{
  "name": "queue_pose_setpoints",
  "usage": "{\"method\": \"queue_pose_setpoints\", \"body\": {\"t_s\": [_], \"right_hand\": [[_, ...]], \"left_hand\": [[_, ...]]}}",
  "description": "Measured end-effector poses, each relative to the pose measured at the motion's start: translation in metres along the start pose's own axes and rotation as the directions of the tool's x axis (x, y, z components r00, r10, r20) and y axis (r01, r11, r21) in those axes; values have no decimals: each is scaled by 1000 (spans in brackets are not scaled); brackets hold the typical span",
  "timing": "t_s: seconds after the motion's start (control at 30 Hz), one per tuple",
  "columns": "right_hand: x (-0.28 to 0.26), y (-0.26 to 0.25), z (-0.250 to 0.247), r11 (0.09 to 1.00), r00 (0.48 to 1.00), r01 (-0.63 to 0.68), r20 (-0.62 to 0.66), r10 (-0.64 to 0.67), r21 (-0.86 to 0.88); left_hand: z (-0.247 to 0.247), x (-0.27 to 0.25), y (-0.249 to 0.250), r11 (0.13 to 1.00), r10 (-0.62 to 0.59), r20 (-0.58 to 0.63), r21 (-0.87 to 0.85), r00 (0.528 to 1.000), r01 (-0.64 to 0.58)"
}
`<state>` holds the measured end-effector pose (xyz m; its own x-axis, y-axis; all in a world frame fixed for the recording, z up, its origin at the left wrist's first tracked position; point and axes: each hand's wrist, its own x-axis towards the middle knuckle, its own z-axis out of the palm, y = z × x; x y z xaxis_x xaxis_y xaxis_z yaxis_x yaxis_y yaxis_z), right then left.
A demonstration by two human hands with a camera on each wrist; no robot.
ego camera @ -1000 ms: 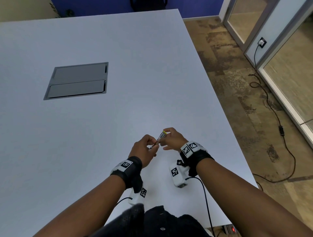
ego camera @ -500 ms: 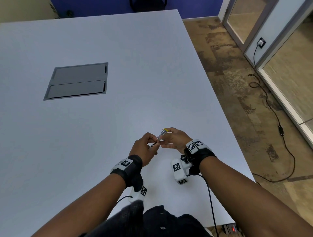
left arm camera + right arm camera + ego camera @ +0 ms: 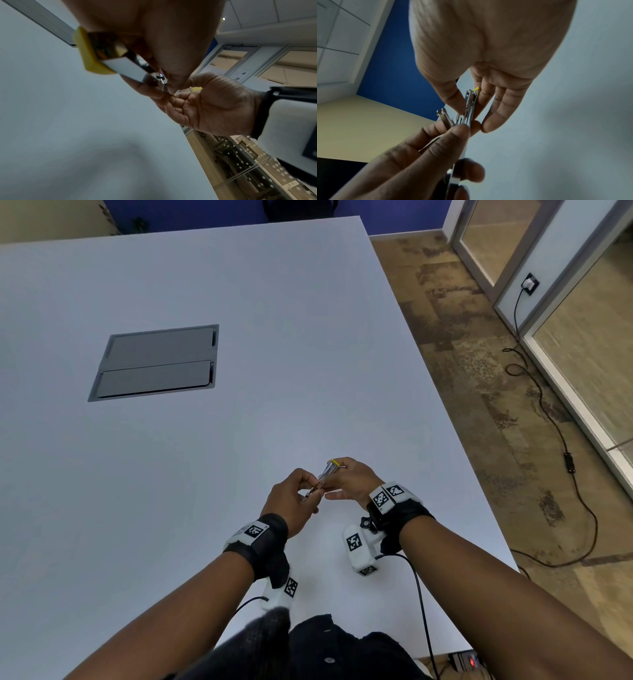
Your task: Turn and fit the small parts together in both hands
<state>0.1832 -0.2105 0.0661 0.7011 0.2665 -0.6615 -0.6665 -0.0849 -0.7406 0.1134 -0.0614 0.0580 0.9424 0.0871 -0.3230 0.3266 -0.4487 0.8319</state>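
Left hand: the left hand (image 3: 291,501) is raised over the near part of the table, fingers curled, thumb and fingertips pinching the near, lower end of the tool (image 3: 320,479); in the right wrist view the fingers (image 3: 436,143) close round thin metal leaves that fan out from that end.
Right hand: the right hand (image 3: 352,481) is just right of the left one and nearly touching it; thumb and forefinger pinch the tool's body, the other fingers lie straighter and looser beside it.
Tool: a small flat metal piece with a yellow cap (image 3: 85,50) at its far end, held between both hands, clear of the table and tilted, cap up and away from the person. It may be a nail clipper or a folding pocket tool; the close views are too blurred to tell which.
Tool to hands: its near end sits inside the left fingertips, its middle in the right pinch, and the cap sticks out beyond the right forefinger.
Wrists: each carries a black band and a white camera block with printed markers; a black cable runs back from each.
Table: a white table (image 3: 205,457) lies under the hands.
Hatch: a grey two-flap hatch (image 3: 156,362) is set into the table, well apart from the hands, far left.
Floor: brown patterned floor (image 3: 479,371) right of the table, with a black cord (image 3: 561,440) running to a wall socket.
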Motion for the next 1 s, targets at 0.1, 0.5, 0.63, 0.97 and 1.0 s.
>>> {"method": "queue_pose_setpoints", "body": {"t_s": [0.1, 0.5, 0.63, 0.97, 1.0], "right_hand": [[2, 0, 1, 1000, 1000, -7, -27, 7, 7], [0, 2, -4, 998, 999, 3, -38, 0, 70], [-2, 1, -4, 1000, 999, 20, -29, -19, 15], [0, 0, 1, 968, 986, 134, -66, -151, -212], [1, 1, 1, 963, 983, 149, -74, -169, -225]], "left_hand": [[0, 0, 0, 1000, 0, 0, -12, 1000, 0], [-2, 0, -3, 985, -44, 40, -165, 998, 51], [-4, 2, -3, 978, -101, -4, -182, 995, 99], [-8, 8, -11, 953, -272, 82, -113, 959, 280], [-8, 7, -13, 956, -267, 91, -100, 959, 276]]}}
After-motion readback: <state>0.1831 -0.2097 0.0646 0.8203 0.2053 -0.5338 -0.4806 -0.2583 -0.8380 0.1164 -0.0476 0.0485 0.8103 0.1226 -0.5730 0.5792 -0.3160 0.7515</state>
